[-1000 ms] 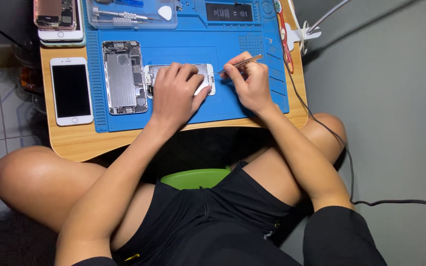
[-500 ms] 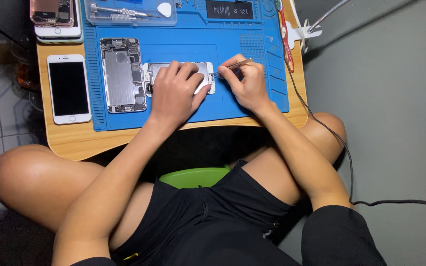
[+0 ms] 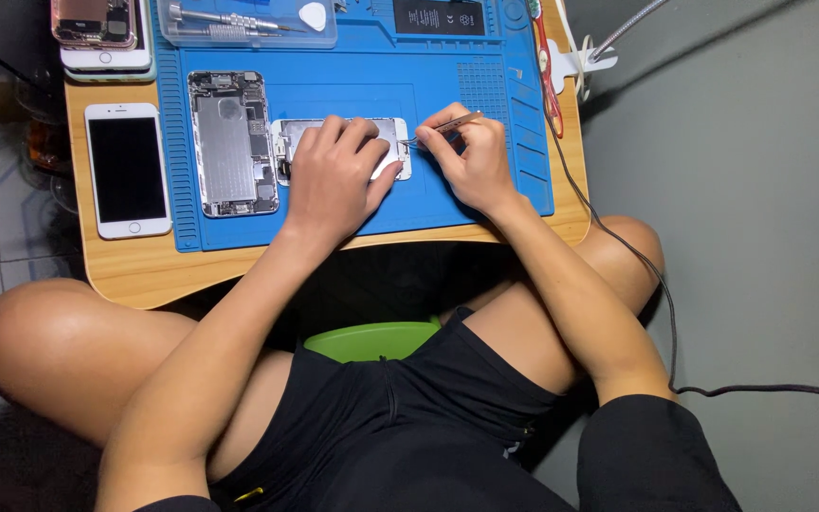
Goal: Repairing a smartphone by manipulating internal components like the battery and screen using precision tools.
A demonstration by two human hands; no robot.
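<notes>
My left hand [image 3: 336, 180] lies flat on a white phone screen panel [image 3: 393, 142] that rests on the blue repair mat [image 3: 447, 95], pinning it down. My right hand [image 3: 471, 156] grips metal tweezers [image 3: 447, 125], and their tip touches the panel's right end. To the left on the mat lies an opened phone body [image 3: 231, 142] with its inner parts showing.
A white phone [image 3: 127, 169] with a dark screen lies on the wooden table [image 3: 144, 275] left of the mat. Two more phones [image 3: 97, 28] sit at the back left. A clear tray with tools [image 3: 244, 21], a black battery [image 3: 440, 15] and a red-handled tool [image 3: 544, 57] are at the back. A cable [image 3: 637, 256] runs down the right side.
Both hands stay on the panel with barely any shift; the tweezers tip has moved slightly at the panel's right end. The view has shifted a little.
</notes>
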